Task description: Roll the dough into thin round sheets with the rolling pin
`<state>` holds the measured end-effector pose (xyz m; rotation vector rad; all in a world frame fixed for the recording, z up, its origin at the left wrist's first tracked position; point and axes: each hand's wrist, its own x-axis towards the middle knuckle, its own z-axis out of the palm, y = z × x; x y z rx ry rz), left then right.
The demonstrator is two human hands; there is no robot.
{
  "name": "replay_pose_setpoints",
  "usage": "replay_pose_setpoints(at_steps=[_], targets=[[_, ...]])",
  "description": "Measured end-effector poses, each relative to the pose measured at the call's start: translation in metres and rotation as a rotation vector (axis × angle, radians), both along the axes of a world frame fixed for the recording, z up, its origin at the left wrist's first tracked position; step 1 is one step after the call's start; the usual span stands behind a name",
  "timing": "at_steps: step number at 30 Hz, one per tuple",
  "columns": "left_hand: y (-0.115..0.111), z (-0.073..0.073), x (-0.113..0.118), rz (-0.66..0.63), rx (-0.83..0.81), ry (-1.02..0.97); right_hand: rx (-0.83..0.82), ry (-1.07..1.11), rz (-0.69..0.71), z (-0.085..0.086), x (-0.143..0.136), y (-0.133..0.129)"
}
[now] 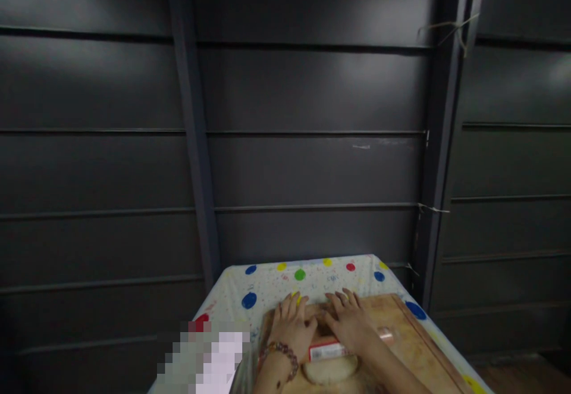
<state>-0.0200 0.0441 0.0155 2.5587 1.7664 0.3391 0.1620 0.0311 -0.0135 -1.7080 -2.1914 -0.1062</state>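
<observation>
My left hand (291,324), with a beaded bracelet at the wrist, rests with fingers spread at the far edge of a wooden board (414,346). Beside it my right hand (348,322), a ring on one finger, lies over the same edge, its fingers stretched out. The thumbs point toward each other over a dark patch in the board. A red and white printed package (325,350) lies under my right wrist, and a clear, pinkish end shows to the right. Nearer to me is a pale, rounded, flat piece (331,371); its kind is unclear.
The board lies on a table with a white cloth (272,281) printed with coloured dots. A pixelated patch hides the table's left part. Behind the table stands a dark panelled wall (312,171) with upright posts; bits of string hang from the right post (439,174).
</observation>
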Motion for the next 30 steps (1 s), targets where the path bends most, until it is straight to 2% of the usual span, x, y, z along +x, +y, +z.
replay_pose_setpoints(at_steps=[4, 8, 13, 17, 20, 24, 27, 30], targets=[[-0.008, -0.005, -0.003, -0.041, 0.020, 0.005, 0.085, -0.104, 0.066, -0.007, 0.000, -0.011], [-0.024, -0.001, -0.005, -0.040, 0.050, -0.003, 0.149, -0.127, 0.127, -0.006, -0.001, -0.026], [-0.046, 0.003, -0.005, -0.035, 0.079, -0.075, 0.115, -0.001, 0.116, 0.001, -0.004, -0.046], [-0.054, 0.003, -0.006, -0.068, 0.106, -0.130, 0.022, 0.075, 0.131, 0.008, -0.003, -0.053], [-0.048, 0.003, -0.006, -0.066, 0.054, -0.112, -0.104, 0.106, 0.121, 0.014, -0.003, -0.047], [-0.028, 0.002, -0.005, -0.015, 0.030, -0.094, -0.225, 0.114, 0.067, 0.023, -0.005, -0.028], [-0.010, 0.005, -0.002, 0.039, 0.058, -0.097, -0.249, 0.132, -0.050, 0.027, -0.007, -0.010], [0.003, 0.010, 0.000, 0.097, 0.061, -0.084, -0.207, 0.151, -0.119, 0.026, -0.007, 0.002]])
